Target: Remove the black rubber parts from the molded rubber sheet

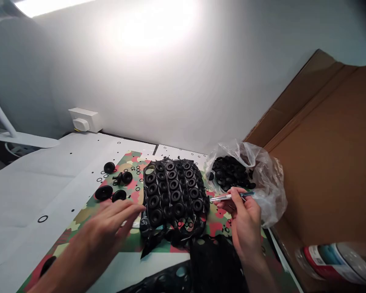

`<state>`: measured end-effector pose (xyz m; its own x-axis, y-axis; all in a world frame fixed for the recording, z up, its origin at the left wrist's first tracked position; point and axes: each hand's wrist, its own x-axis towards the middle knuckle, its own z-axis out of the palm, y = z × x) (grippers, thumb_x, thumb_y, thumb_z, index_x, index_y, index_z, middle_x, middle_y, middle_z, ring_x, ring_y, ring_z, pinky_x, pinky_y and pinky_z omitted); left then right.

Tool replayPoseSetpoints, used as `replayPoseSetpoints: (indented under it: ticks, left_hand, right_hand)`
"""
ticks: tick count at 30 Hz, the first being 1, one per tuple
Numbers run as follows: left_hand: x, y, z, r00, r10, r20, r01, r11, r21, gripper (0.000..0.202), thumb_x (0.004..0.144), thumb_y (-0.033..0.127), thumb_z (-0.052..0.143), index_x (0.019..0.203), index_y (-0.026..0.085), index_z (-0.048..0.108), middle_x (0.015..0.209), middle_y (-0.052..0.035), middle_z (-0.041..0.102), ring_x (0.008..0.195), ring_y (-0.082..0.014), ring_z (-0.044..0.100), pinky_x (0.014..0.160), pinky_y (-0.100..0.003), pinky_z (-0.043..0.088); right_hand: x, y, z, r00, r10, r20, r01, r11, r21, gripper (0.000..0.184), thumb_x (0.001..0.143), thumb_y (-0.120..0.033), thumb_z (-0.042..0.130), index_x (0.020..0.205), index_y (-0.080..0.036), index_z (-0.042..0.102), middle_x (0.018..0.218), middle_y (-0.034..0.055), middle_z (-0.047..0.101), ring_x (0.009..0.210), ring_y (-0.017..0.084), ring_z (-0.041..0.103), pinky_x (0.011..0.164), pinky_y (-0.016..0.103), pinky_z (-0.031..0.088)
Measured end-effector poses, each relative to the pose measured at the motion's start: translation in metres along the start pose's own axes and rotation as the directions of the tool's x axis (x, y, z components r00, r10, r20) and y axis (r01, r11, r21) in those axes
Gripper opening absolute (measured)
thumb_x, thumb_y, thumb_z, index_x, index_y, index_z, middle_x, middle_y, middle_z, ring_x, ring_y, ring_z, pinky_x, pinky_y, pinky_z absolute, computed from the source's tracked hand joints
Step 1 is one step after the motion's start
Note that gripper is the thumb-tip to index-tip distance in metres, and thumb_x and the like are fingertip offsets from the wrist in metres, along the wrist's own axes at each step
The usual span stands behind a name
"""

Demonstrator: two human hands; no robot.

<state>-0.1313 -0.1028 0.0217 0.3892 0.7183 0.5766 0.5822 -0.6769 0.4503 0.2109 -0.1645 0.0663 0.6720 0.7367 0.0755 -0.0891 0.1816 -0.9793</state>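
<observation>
A black plastic sheet (167, 195) lies in front of me, carrying rows of round black rubber rings, with a torn, crumpled lower edge. My left hand (110, 221), slightly blurred, has its fingers stretched out, fingertips at the sheet's left edge; whether they touch is unclear. In my right hand (244, 215) is a slim tool (224, 197), pale with a blue end, perhaps a knife or tweezers. Its tip points left at the sheet's right edge. Loose round black rubber pieces (104, 193) are scattered left of the sheet.
A clear plastic bag (270, 195) full of black pieces stands at the right, beside a cardboard wall (329, 154). More black sheeting (216, 264) lies nearest me. A camouflage-patterned mat (70, 238) covers the table. A clear jar (338, 260) rests at lower right; a white lamp (27, 139) stands left.
</observation>
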Motion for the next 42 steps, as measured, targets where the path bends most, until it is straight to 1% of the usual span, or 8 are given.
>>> replayPoseSetpoints:
  ticks: [4,6,8,13,17,23,34,42]
  left_hand:
    - [0.033,0.06,0.04,0.967,0.213,0.141,-0.212,0.977,-0.022,0.027,0.109,0.007,0.054,0.111,0.025,0.073,0.106,-0.0008,0.078,0.088,-0.0193,0.074,0.078,-0.033,0.058]
    - [0.055,0.087,0.06,0.884,0.313,0.348,-0.345,0.938,0.032,0.025,0.098,0.001,0.064,0.107,0.023,0.071,0.107,-0.0028,0.076,0.092,-0.0226,0.072,0.082,-0.036,0.058]
    - [0.075,0.105,0.081,0.857,0.35,0.377,-0.39,0.92,0.034,0.021,0.097,0.002,0.067,0.106,0.02,0.071,0.108,-0.0058,0.074,0.097,-0.0268,0.072,0.089,-0.042,0.059]
    - [0.096,0.119,0.135,0.839,0.347,0.42,-0.407,0.911,0.06,0.019,0.095,0.012,0.077,0.113,0.013,0.073,0.117,-0.0149,0.074,0.111,-0.0328,0.071,0.093,-0.045,0.06]
    - [0.098,0.117,0.161,0.842,0.317,0.437,-0.381,0.922,0.065,0.023,0.098,0.018,0.082,0.119,0.014,0.073,0.125,-0.0099,0.073,0.118,-0.0284,0.07,0.102,-0.046,0.061]
    - [0.098,0.101,0.145,0.895,0.257,0.363,-0.266,0.964,-0.027,0.016,0.1,0.003,0.064,0.106,0.017,0.069,0.113,-0.006,0.07,0.104,-0.0219,0.072,0.084,-0.033,0.064]
    - [0.08,0.078,0.127,0.947,0.259,0.19,-0.232,0.96,-0.154,0.018,0.094,0.003,0.062,0.088,0.02,0.065,0.126,-0.0051,0.067,0.074,-0.0123,0.07,0.071,-0.029,0.064]
    - [0.074,0.074,0.14,0.945,0.306,0.117,-0.291,0.948,-0.126,0.023,0.092,0.0,0.065,0.097,0.022,0.064,0.136,-0.0093,0.072,0.113,-0.025,0.078,0.084,-0.035,0.071]
  right_hand:
    - [0.008,0.005,-0.009,0.986,0.115,-0.117,-0.095,0.982,0.162,0.049,0.075,-0.048,0.103,0.098,-0.022,0.069,0.081,-0.004,0.078,0.06,0.016,0.073,0.062,0.028,0.066]
    - [0.004,0.012,-0.01,0.979,0.156,-0.129,-0.129,0.972,0.194,0.047,0.075,-0.049,0.101,0.095,-0.021,0.069,0.073,-0.0038,0.075,0.056,0.015,0.069,0.059,0.028,0.064]
    - [-0.004,0.02,-0.01,0.978,0.146,-0.148,-0.118,0.975,0.187,0.043,0.079,-0.051,0.097,0.093,-0.022,0.07,0.07,-0.0036,0.074,0.055,0.015,0.067,0.06,0.03,0.065]
    - [-0.02,0.034,-0.015,0.972,0.166,-0.164,-0.14,0.978,0.157,0.04,0.081,-0.052,0.096,0.085,-0.023,0.068,0.062,-0.0042,0.07,0.049,0.015,0.062,0.045,0.027,0.052]
    - [-0.022,0.039,-0.029,0.974,0.137,-0.183,-0.119,0.987,0.107,0.042,0.085,-0.057,0.093,0.091,-0.023,0.07,0.065,-0.0032,0.074,0.055,0.019,0.072,0.048,0.027,0.056]
    - [-0.009,0.041,-0.037,0.976,0.099,-0.195,-0.088,0.994,0.064,0.05,0.082,-0.063,0.096,0.095,-0.023,0.069,0.075,0.0002,0.082,0.063,0.024,0.081,0.065,0.037,0.071]
    - [0.014,0.04,-0.014,0.997,0.065,-0.03,-0.065,0.998,-0.003,0.064,0.069,-0.058,0.108,0.099,-0.019,0.067,0.084,0.0073,0.087,0.072,0.026,0.087,0.073,0.033,0.07]
    - [0.012,0.051,-0.012,0.999,0.046,0.003,-0.045,0.998,-0.037,0.063,0.067,-0.065,0.106,0.086,-0.022,0.064,0.061,0.0007,0.076,0.048,0.024,0.075,0.052,0.033,0.063]
